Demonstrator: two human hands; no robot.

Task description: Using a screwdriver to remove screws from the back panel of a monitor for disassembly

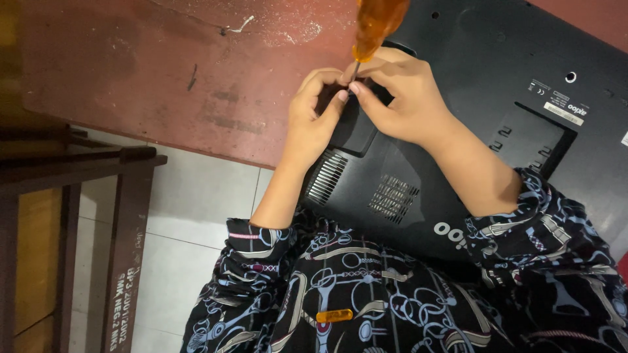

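A black laptop (497, 111) lies bottom-up on a worn reddish table (163, 72), its vents and cover panel facing me. An orange-handled screwdriver (374, 26) stands nearly upright over the laptop's left corner, its thin shaft running down between my fingers. My right hand (409, 101) pinches the shaft low, near the tip. My left hand (313, 121) curls over the laptop's corner beside it, thumb touching my right forefinger. The screwdriver tip and the spot under it are hidden by my fingers.
A dark wooden frame of a chair or bench (98, 189) stands at the left, below the table's edge. White floor tiles (196, 216) show between it and my patterned dark sleeves (366, 287). The table top has scratches and pale chipped spots.
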